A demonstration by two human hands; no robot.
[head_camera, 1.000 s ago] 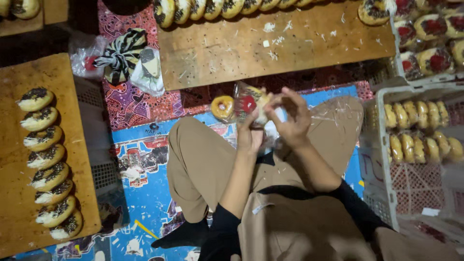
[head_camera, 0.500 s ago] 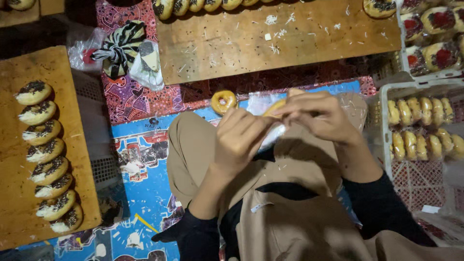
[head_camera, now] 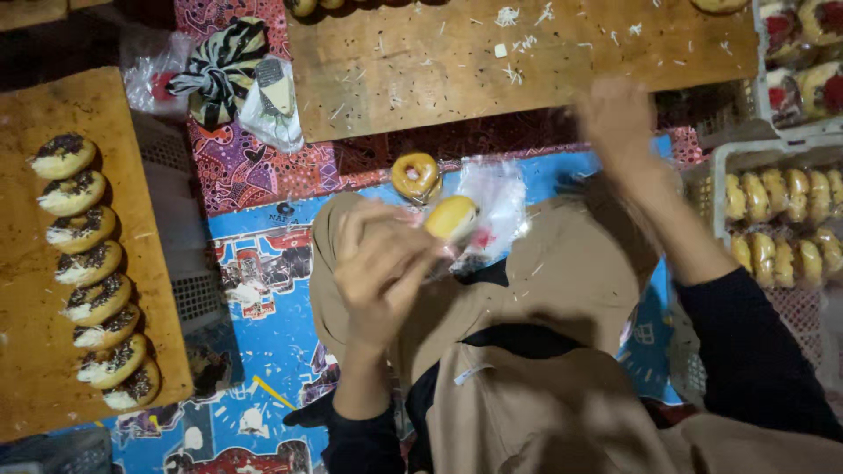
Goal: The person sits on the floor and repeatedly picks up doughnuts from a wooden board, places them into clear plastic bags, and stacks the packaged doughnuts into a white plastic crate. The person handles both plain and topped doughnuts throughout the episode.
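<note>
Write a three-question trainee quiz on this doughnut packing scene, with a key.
1. True or false: the left hand holds a doughnut in a clear plastic bag.
2. Where does the right hand hover? A) over the wooden board B) inside the white crate
3. What tops the doughnuts in the row on the left board?

Key: 1 true; 2 A; 3 dark sprinkles on white icing.

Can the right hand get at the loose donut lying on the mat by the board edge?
Probably yes. The right hand is raised, blurred and seems empty, over the wooden board. The donut lies uncovered on the mat, nothing across its top. The left hand, holding a bagged bun, sits nearer but beside it.
</note>
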